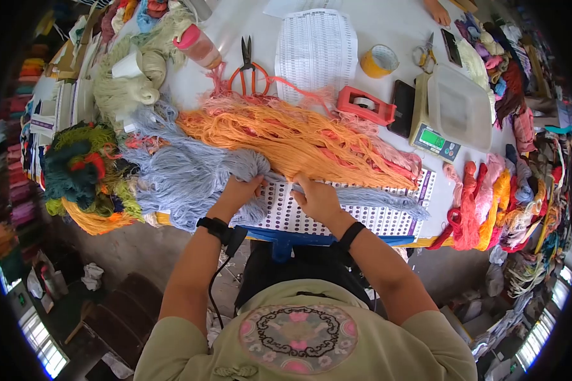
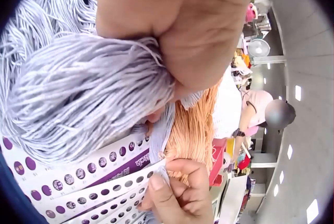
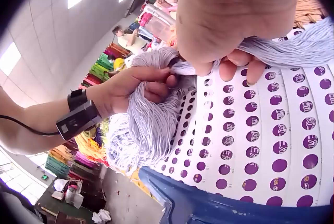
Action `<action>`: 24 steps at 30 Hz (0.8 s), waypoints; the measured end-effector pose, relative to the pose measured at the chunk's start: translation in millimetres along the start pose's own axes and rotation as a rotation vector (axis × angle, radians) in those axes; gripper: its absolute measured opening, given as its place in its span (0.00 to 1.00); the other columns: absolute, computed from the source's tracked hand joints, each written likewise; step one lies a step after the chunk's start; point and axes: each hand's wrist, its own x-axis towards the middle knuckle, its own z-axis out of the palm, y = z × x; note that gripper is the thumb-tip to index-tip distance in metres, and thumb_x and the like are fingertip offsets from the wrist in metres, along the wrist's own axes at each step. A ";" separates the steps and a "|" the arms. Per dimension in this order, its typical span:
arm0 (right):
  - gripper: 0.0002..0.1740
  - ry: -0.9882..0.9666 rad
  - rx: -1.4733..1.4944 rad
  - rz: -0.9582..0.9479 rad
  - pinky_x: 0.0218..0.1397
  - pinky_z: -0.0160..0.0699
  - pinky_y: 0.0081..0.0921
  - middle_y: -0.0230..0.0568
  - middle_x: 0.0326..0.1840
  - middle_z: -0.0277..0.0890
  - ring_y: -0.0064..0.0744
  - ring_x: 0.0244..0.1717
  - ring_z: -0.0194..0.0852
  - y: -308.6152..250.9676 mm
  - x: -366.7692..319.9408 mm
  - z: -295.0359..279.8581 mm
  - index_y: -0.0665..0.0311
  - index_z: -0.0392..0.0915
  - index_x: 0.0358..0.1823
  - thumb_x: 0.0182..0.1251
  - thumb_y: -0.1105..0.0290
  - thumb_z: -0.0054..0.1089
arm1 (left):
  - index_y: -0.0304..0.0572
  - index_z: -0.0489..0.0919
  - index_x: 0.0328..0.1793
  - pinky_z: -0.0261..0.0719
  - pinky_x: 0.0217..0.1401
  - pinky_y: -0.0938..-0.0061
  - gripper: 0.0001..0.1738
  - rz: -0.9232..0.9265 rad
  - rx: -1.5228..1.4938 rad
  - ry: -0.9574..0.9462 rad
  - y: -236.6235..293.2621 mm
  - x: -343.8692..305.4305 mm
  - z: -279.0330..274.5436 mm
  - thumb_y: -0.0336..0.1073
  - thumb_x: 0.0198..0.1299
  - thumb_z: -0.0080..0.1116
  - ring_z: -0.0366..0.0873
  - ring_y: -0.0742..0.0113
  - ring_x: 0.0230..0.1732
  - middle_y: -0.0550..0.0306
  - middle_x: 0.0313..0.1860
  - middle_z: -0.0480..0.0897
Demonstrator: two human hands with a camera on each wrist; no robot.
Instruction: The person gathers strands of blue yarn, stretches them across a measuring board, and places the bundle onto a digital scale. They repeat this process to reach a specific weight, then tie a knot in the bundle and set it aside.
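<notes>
A bundle of pale blue yarn (image 1: 248, 164) is gripped by my left hand (image 1: 238, 193), its loops bulging over the hand in the left wrist view. My right hand (image 1: 318, 200) pinches the narrow blue strand between thumb and fingers, a little to the right of the left hand. From there the blue tail (image 1: 384, 199) lies rightward over white cards with punched holes (image 1: 286, 209). In the right wrist view the left hand (image 3: 143, 88) has its fingers curled round the blue yarn (image 3: 151, 125). Orange yarn (image 1: 286, 140) lies just beyond both hands.
Beyond the orange yarn are orange-handled scissors (image 1: 251, 70), printed sheets (image 1: 314, 51), a red tape dispenser (image 1: 365, 106), a phone (image 1: 401, 108) and a scale (image 1: 435, 141) with a plastic tray (image 1: 461, 101). Coloured yarn piles flank both sides. Another person's hand (image 1: 436, 11) shows at the far edge.
</notes>
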 end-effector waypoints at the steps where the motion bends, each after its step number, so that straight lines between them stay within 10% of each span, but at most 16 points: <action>1: 0.16 0.003 0.010 0.005 0.32 0.75 0.45 0.48 0.26 0.79 0.51 0.30 0.80 0.1 0.1 0.7 0.57 0.69 0.49 0.62 0.61 0.59 | 0.36 0.80 0.42 0.78 0.33 0.75 0.13 -0.029 -0.154 -0.006 2.6 -0.7 1.6 0.39 0.61 0.60 0.80 0.69 0.29 0.55 0.30 0.84; 6: 0.15 0.054 0.014 -0.013 0.33 0.76 0.45 0.47 0.26 0.79 0.52 0.31 0.80 5.6 -0.2 9.2 0.56 0.70 0.48 0.63 0.60 0.58 | 0.36 0.80 0.43 0.78 0.35 0.74 0.15 -0.021 -0.020 0.029 8.4 0.9 11.5 0.40 0.57 0.65 0.80 0.70 0.32 0.56 0.32 0.84; 8: 0.15 0.098 0.017 -0.027 0.34 0.76 0.46 0.47 0.26 0.79 0.52 0.31 0.80 9.7 2.0 16.0 0.55 0.70 0.47 0.63 0.60 0.58 | 0.37 0.80 0.46 0.78 0.43 0.71 0.17 0.261 0.259 0.117 6.6 -3.4 19.2 0.39 0.55 0.68 0.80 0.68 0.40 0.55 0.39 0.83; 14: 0.15 0.031 0.107 0.055 0.41 0.77 0.41 0.49 0.36 0.80 0.53 0.39 0.80 13.8 13.5 10.7 0.58 0.73 0.47 0.61 0.62 0.60 | 0.38 0.84 0.40 0.70 0.30 0.82 0.11 -0.368 -0.585 -0.378 32.0 -28.4 26.8 0.39 0.60 0.61 0.72 0.76 0.26 0.60 0.29 0.81; 17: 0.19 -0.004 0.171 0.098 0.43 0.78 0.38 0.50 0.38 0.80 0.51 0.41 0.80 12.1 13.1 6.4 0.59 0.75 0.50 0.58 0.62 0.62 | 0.42 0.85 0.38 0.75 0.35 0.77 0.18 -0.366 -0.376 -0.354 -0.2 -13.3 38.4 0.48 0.62 0.56 0.77 0.70 0.28 0.56 0.32 0.84; 19: 0.23 -0.022 0.309 0.071 0.44 0.77 0.38 0.51 0.38 0.80 0.51 0.42 0.80 19.7 16.3 11.3 0.60 0.75 0.52 0.55 0.60 0.64 | 0.45 0.86 0.37 0.77 0.44 0.73 0.25 -0.216 0.474 -0.397 -18.8 3.8 44.0 0.57 0.63 0.49 0.81 0.62 0.34 0.52 0.34 0.86; 22: 0.21 -0.136 0.498 0.051 0.44 0.77 0.39 0.52 0.38 0.80 0.51 0.41 0.80 25.1 18.4 4.7 0.62 0.75 0.51 0.58 0.61 0.62 | 0.46 0.86 0.33 0.76 0.52 0.72 0.30 -0.184 0.843 -0.379 -3.7 1.5 54.6 0.62 0.60 0.45 0.83 0.58 0.40 0.50 0.32 0.85; 24: 0.21 -0.116 0.345 0.023 0.43 0.76 0.40 0.53 0.38 0.80 0.52 0.41 0.80 24.3 17.2 5.3 0.62 0.74 0.52 0.59 0.60 0.61 | 0.45 0.85 0.41 0.78 0.48 0.70 0.22 -0.182 0.894 -0.418 23.8 -3.7 54.5 0.54 0.64 0.50 0.83 0.60 0.41 0.50 0.38 0.86</action>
